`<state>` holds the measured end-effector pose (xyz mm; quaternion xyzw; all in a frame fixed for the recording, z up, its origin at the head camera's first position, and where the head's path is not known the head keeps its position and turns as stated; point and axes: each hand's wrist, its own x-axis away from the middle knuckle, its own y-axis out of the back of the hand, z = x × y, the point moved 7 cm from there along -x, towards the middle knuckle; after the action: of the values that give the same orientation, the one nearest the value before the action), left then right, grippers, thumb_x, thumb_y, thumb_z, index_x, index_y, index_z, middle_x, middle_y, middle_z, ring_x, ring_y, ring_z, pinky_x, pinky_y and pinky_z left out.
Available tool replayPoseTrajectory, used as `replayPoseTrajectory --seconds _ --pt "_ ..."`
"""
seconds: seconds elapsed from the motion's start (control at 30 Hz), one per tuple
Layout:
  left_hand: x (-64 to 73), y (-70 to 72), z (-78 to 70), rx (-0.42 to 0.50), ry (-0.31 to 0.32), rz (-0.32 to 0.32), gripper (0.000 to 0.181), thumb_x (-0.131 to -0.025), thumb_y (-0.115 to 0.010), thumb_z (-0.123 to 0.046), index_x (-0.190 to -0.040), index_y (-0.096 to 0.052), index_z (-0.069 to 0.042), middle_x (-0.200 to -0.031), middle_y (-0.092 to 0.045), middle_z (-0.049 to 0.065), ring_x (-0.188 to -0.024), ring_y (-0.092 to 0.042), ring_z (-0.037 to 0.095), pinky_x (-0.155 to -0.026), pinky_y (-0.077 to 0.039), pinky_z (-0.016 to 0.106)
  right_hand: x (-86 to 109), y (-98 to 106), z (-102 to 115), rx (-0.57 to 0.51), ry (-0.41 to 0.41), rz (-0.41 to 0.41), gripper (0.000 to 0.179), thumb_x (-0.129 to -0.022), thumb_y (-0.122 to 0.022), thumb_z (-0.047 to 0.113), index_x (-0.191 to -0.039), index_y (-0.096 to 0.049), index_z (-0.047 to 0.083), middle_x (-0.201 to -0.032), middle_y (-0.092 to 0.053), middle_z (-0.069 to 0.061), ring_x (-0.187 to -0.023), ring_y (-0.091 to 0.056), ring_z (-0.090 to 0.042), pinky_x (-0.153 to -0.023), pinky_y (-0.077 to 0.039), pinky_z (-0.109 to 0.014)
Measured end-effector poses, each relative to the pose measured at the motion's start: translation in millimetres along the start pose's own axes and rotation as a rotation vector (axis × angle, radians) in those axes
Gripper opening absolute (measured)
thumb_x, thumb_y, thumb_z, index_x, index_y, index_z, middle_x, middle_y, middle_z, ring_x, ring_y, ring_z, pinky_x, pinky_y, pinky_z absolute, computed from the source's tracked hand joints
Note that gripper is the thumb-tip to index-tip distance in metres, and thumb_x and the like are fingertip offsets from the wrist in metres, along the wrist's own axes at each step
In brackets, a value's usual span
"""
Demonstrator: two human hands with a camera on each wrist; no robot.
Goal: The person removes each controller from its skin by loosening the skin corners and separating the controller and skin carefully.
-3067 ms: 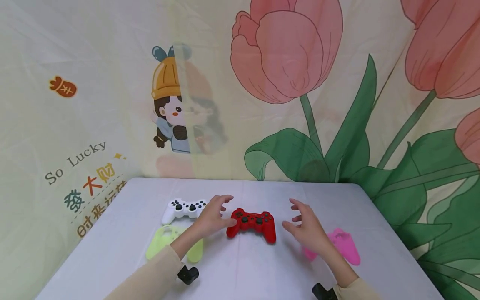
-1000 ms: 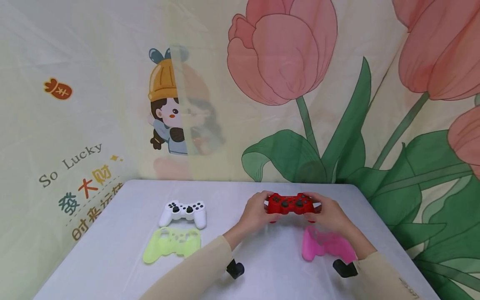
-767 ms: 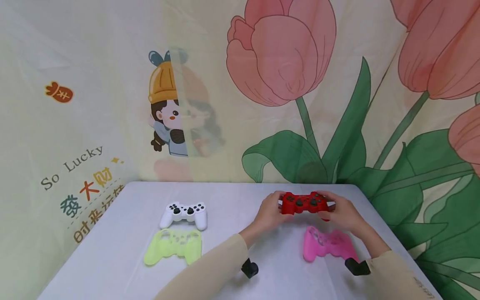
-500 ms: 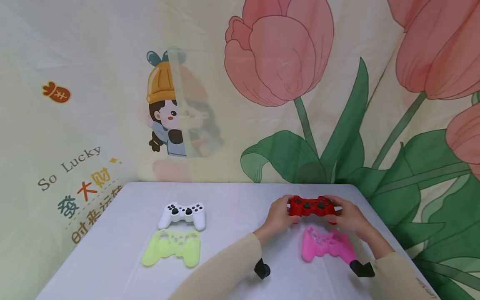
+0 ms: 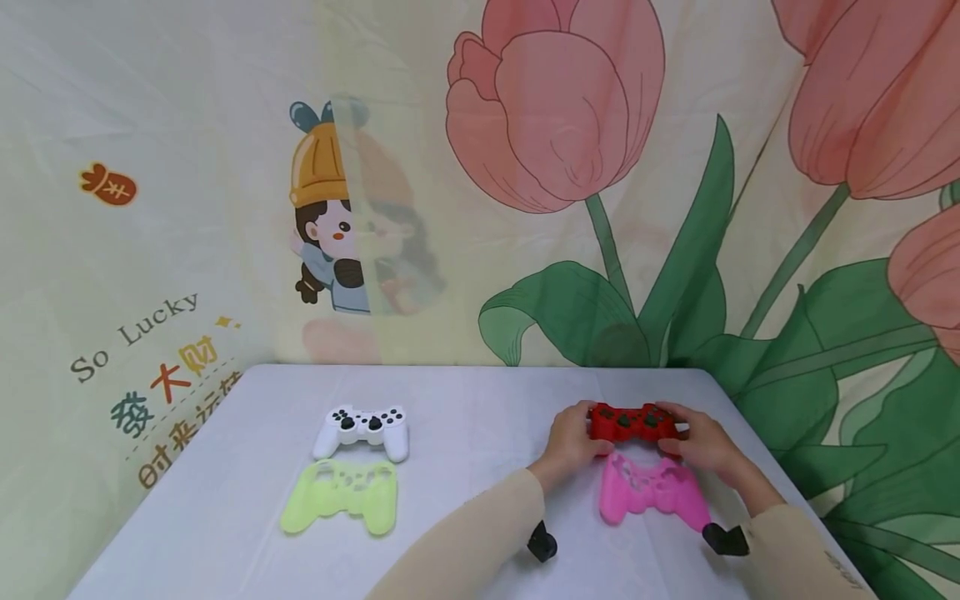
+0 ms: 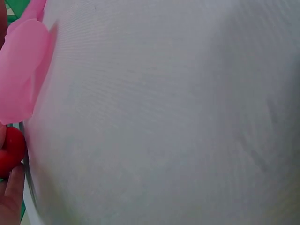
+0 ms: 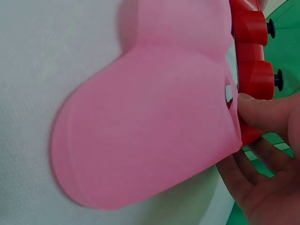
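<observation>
Fingers [image 5: 581, 418] of both hands grip red controller [image 5: 633, 421].

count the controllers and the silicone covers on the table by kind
controllers: 2, red controller and white controller
silicone covers: 2, pink cover and yellow-green cover
total: 4

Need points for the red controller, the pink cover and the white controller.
red controller [image 5: 633, 421], head view, on its top face between the two sticks.
pink cover [image 5: 651, 493], head view, on the middle of the cover.
white controller [image 5: 362, 427], head view, on the centre of its body.
</observation>
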<state>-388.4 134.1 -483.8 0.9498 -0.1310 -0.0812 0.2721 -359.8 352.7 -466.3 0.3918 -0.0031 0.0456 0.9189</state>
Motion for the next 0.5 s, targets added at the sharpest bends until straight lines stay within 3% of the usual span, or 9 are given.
replayPoseTrajectory --seconds 0.27,0.5 --pt "1.3 -0.8 -1.4 -0.010 0.023 -0.005 0.065 -0.086 -0.091 -0.017 -0.143 -0.061 -0.011 -0.123 -0.068 0.002 -0.104 -0.059 0.011 -0.087 -0.057 0.025 -3.3 0.1 -2.8 0.027 -0.011 0.023 0.071 -0.094 -0.074 0.007 -0.157 -0.042 -0.003 -0.143 -0.050 -0.038 -0.116 -0.063 -0.052 -0.084 -0.062 -0.048" --pt "4.9 8.6 2.9 -0.014 -0.013 0.016 0.064 -0.088 -0.088 -0.017 -0.145 -0.059 -0.010 -0.129 -0.068 0.007 -0.100 -0.063 0.014 -0.086 -0.057 0.026 -1.1 1.5 0.1 0.020 -0.004 0.059 0.076 -0.095 -0.078 0.015 -0.158 -0.040 -0.004 -0.145 -0.050 -0.038 -0.118 -0.064 -0.051 -0.087 -0.061 -0.049"
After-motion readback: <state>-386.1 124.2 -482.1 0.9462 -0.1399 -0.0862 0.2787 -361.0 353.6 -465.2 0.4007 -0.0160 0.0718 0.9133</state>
